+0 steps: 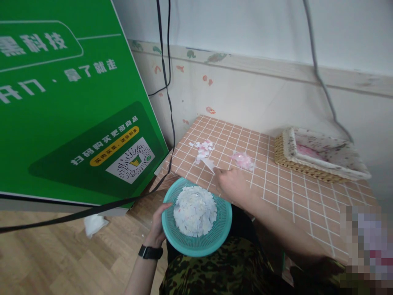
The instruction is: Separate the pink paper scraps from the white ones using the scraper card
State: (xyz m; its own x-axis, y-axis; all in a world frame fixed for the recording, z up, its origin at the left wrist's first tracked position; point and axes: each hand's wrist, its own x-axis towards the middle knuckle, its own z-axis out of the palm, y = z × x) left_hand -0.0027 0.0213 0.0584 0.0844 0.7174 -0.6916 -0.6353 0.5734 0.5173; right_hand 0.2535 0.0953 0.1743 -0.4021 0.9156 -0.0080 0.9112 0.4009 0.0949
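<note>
My left hand (159,223) grips the left rim of a round turquoise plastic basket (225,225), held just below the table's front edge. A heap of small white paper scraps (195,211) fills its middle. Over the table, my right hand (231,183) pinches a flat whitish scraper-like piece (209,164), whose far end points at a small pile of white and pink paper scraps (203,150). Beyond the right hand lies a crumpled pink, clear plastic-looking bundle (243,160), apart from the fingers.
A wicker basket with a cloth lining (331,166) stands at the table's back right. The tabletop (282,196) has a brown-and-white grid. A large green cabinet (61,123) rises at left, with a black cable (170,114) hanging in front. A white bag (94,224) lies on the floor.
</note>
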